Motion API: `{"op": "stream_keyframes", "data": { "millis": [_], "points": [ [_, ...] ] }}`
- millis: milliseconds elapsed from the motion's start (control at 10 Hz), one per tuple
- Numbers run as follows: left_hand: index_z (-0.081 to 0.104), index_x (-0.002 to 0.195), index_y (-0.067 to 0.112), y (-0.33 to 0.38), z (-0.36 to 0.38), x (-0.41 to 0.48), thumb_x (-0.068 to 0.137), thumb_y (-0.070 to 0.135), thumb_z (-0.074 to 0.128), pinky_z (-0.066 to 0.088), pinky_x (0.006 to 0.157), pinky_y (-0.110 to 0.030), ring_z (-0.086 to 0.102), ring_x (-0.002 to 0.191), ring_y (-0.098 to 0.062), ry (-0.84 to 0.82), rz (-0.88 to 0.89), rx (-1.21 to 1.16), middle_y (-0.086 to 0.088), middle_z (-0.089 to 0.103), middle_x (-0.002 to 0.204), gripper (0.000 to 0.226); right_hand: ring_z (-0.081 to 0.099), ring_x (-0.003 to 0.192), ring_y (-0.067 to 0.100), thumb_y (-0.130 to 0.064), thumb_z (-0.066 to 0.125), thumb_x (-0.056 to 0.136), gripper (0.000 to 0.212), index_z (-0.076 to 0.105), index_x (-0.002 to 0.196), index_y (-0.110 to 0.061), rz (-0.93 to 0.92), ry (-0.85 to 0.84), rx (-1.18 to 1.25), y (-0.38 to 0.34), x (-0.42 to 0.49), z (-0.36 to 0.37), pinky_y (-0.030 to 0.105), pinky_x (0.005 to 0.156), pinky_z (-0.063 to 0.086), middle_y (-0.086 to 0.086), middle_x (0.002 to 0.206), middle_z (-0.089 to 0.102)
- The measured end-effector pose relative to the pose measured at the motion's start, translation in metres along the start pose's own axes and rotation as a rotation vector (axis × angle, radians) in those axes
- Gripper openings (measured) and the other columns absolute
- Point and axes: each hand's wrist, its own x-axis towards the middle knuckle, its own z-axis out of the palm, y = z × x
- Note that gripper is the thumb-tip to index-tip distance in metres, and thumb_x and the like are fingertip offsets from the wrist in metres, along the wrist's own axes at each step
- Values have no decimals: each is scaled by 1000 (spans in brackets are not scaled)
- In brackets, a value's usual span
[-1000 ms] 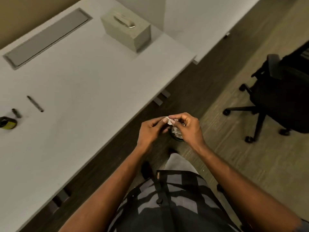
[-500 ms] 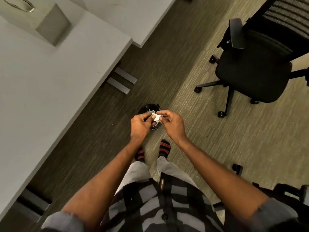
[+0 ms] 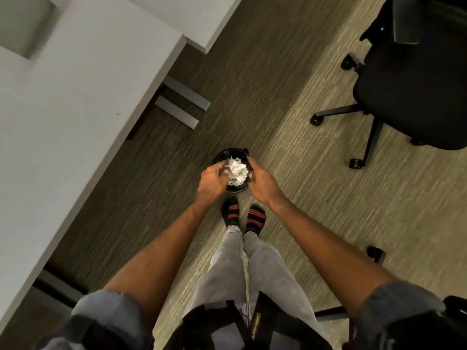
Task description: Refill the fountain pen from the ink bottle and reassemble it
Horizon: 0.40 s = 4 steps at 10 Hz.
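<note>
Head view, looking straight down. The carpeted floor [image 3: 316, 198] fills most of the frame, and a pale desk [image 3: 75, 109] runs along the person's left. A black office chair [image 3: 417, 97] stands well apart, ahead and to the right. A small black bin [image 3: 228, 154] sits on the floor just ahead of the feet. The left hand [image 3: 211, 181] and right hand [image 3: 262, 183] hang over the bin, fingers curled in towards a crumpled white tissue [image 3: 237, 170] between them. I cannot tell whether they pinch it or have let go.

The pen and ink bottle are out of view, so how the pen lies cannot be told. If they are on the desk, the next move is a turn left, with the left hand nearer.
</note>
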Motion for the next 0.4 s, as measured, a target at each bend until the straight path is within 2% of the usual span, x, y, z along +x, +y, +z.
{"op": "stream_keyframes", "data": {
  "millis": [100, 200, 300, 400],
  "points": [
    [39, 151, 5, -16, -5, 17, 86, 25, 47, 41, 113, -40, 54, 133, -33, -87, 9, 142, -21, 56, 143, 68, 55, 133, 37, -3, 57, 96, 58, 40, 152, -9, 59, -4, -213, 13, 15, 8, 44, 111, 47, 18, 146, 54],
    [41, 150, 3, -22, -5, 18, 96, 18, 51, 37, 112, -36, 51, 135, -36, -130, 30, 217, -23, 53, 146, 57, 47, 142, 35, 1, 53, 97, 61, 36, 156, -7, -2, 4, -288, 16, 13, 7, 42, 118, 41, 17, 155, 47],
    [47, 144, 0, -39, 4, 12, 101, 11, 51, 34, 115, -38, 47, 138, -39, -77, 80, 288, -24, 52, 147, 45, 33, 153, 30, -4, 47, 105, 57, 31, 160, -7, -96, 20, -365, 9, -3, 9, 37, 123, 31, 15, 163, 37],
    [50, 144, 3, -52, 7, 3, 102, 13, 50, 30, 120, -42, 42, 143, -37, -57, 136, 353, -20, 49, 150, 43, 21, 158, 29, -16, 41, 111, 53, 26, 161, -7, -141, -5, -422, 2, -16, 12, 35, 126, 20, 14, 168, 29]
  ]
}}
